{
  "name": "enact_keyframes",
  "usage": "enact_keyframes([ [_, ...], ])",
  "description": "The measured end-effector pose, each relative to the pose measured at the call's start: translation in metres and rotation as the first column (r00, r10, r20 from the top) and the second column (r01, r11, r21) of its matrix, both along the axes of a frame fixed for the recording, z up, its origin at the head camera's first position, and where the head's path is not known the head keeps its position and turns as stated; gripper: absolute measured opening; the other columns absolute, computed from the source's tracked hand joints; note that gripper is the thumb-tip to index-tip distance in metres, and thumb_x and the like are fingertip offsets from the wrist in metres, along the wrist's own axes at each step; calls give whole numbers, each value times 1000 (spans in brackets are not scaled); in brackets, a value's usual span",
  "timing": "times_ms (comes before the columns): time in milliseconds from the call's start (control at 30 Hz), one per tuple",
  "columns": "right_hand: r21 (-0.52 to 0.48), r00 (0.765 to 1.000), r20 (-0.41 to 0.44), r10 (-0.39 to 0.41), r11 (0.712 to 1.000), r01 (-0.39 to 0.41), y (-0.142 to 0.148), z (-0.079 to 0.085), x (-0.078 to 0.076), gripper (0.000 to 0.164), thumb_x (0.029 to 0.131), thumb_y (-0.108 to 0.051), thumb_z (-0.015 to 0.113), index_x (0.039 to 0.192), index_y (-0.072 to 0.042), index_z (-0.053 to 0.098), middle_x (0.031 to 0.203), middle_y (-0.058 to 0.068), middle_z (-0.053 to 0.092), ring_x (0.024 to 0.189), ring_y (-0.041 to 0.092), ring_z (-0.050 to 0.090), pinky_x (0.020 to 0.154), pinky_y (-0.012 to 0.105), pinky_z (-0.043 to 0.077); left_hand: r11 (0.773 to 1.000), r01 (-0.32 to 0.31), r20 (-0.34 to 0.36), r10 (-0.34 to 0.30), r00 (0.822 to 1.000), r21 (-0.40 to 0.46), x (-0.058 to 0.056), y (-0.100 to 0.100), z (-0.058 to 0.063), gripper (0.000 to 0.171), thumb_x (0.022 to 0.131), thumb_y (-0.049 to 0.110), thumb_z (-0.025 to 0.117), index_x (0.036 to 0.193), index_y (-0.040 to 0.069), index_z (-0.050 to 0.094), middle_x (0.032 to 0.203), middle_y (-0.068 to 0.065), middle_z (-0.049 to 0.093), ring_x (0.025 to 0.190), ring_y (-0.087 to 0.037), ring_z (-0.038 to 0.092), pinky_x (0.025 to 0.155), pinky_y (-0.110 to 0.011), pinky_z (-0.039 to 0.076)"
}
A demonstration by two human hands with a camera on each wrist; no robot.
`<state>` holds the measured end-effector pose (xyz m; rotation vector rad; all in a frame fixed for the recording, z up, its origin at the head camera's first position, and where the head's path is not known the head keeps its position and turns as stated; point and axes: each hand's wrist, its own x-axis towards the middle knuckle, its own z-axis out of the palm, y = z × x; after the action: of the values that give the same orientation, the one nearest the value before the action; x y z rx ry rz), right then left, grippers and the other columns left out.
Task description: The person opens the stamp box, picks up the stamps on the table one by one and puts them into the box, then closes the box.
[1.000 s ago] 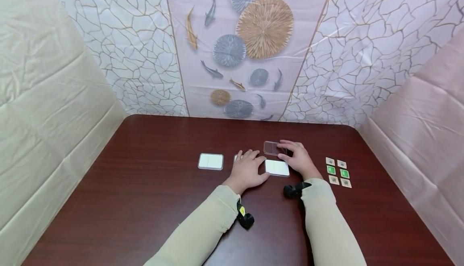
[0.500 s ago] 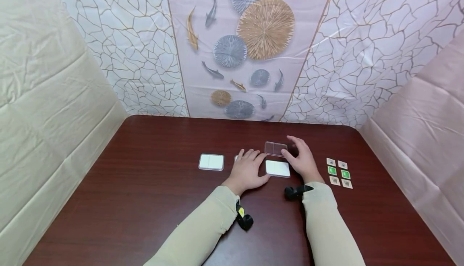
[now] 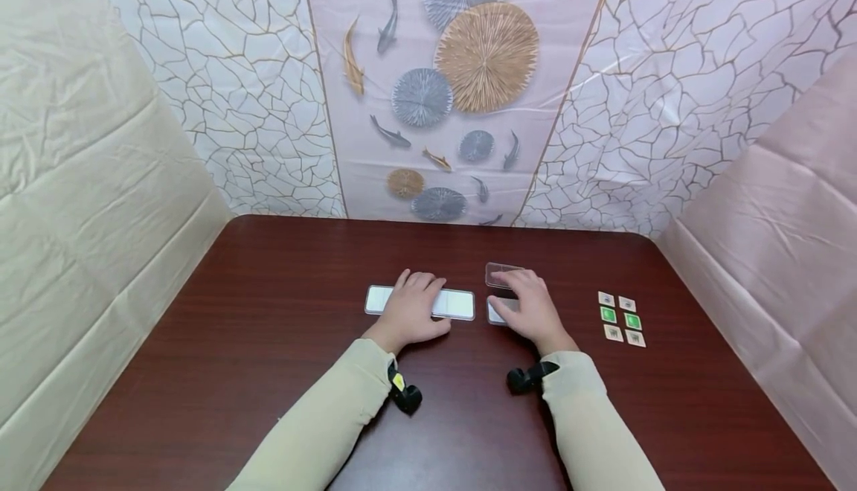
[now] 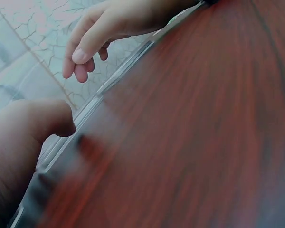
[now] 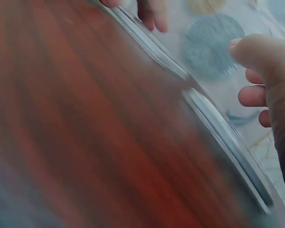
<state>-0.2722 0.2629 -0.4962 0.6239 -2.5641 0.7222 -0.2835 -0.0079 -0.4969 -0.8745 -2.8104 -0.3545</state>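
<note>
Flat clear cases with white tops lie in a row on the brown table: a left case [image 3: 378, 299], a middle case [image 3: 458, 304] and a right case [image 3: 495, 318]. My left hand [image 3: 408, 309] lies over where the left and middle cases meet, fingers extended, thumb [image 4: 61, 121] right by the front edge. My right hand [image 3: 532, 312] hovers over the right case with relaxed fingers, hiding most of it. Behind that case lies a clear transparent cover [image 3: 504, 267], partly under the right fingers. In the right wrist view, the right thumb [image 5: 256, 50] stands apart from the case edge.
To the right sit several small square tiles in two columns, among them a green tile [image 3: 633, 321] and a pale printed tile [image 3: 635, 338]. A patterned cloth backdrop [image 3: 438, 171] rises behind the table [image 3: 201, 387], with plain cloth on both sides.
My left hand has moved left from over the middle case, which now shows close beside the left one. My right hand has let go of the clear cover and shifted left over the right case.
</note>
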Motion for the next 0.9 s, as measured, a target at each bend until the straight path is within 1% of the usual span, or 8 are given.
enact_keyframes([
  [67, 29, 1000, -8, 28, 999, -27, -8, -1, 1, 50, 89, -35, 72, 132, -9, 66, 126, 11, 66, 122, 33, 52, 104, 59, 34, 1000, -1, -6, 1, 1000, -4, -2, -5, -1, 76, 80, 54, 64, 142, 13, 56, 137, -4, 55, 133, -23, 46, 121, -50, 20],
  [167, 91, 999, 1, 46, 995, -46, -23, 0, 3, 55, 87, -39, 73, 134, -11, 65, 126, 9, 66, 121, 31, 52, 104, 58, 34, 1000, 5, -20, -5, 1000, -3, -4, -9, -2, 73, 78, 53, 65, 139, 12, 60, 133, -4, 57, 129, -23, 49, 120, -50, 22],
  [300, 196, 998, 40, 49, 979, -56, -40, 1, 4, 65, 86, -47, 72, 139, -12, 61, 130, 9, 64, 123, 32, 51, 106, 59, 34, 1000, 17, -20, -17, 1000, 5, -6, -9, -2, 70, 78, 50, 65, 136, 11, 62, 129, -4, 58, 127, -24, 50, 120, -50, 23],
  [400, 246, 997, 66, 45, 967, -60, -48, 1, 5, 68, 86, -49, 71, 141, -11, 60, 131, 9, 63, 124, 33, 50, 105, 59, 35, 1000, 27, -14, -27, 1000, 5, -6, -9, -1, 67, 79, 48, 64, 134, 10, 63, 127, -4, 58, 125, -24, 50, 120, -50, 23],
  [633, 258, 995, 92, 29, 965, -52, -56, 2, 6, 63, 86, -43, 72, 139, -12, 62, 130, 8, 63, 123, 31, 51, 103, 60, 37, 999, 47, -12, -47, 999, 4, -5, -8, 1, 62, 80, 44, 65, 131, 8, 65, 120, -5, 59, 120, -25, 51, 120, -48, 24],
  [733, 257, 994, 101, 29, 965, -54, -56, 2, 7, 62, 86, -43, 71, 139, -12, 62, 130, 8, 63, 123, 31, 51, 103, 60, 37, 999, 50, -12, -50, 999, 16, -4, -8, 2, 62, 80, 44, 65, 130, 8, 65, 119, -5, 59, 118, -25, 52, 120, -48, 24],
  [900, 257, 994, 100, 37, 965, -61, -56, 3, 6, 63, 85, -43, 71, 139, -11, 62, 128, 8, 64, 121, 30, 52, 104, 59, 37, 999, 45, -23, -45, 999, 9, -4, -8, 2, 61, 79, 46, 65, 128, 10, 66, 116, -3, 59, 117, -23, 51, 121, -47, 23],
])
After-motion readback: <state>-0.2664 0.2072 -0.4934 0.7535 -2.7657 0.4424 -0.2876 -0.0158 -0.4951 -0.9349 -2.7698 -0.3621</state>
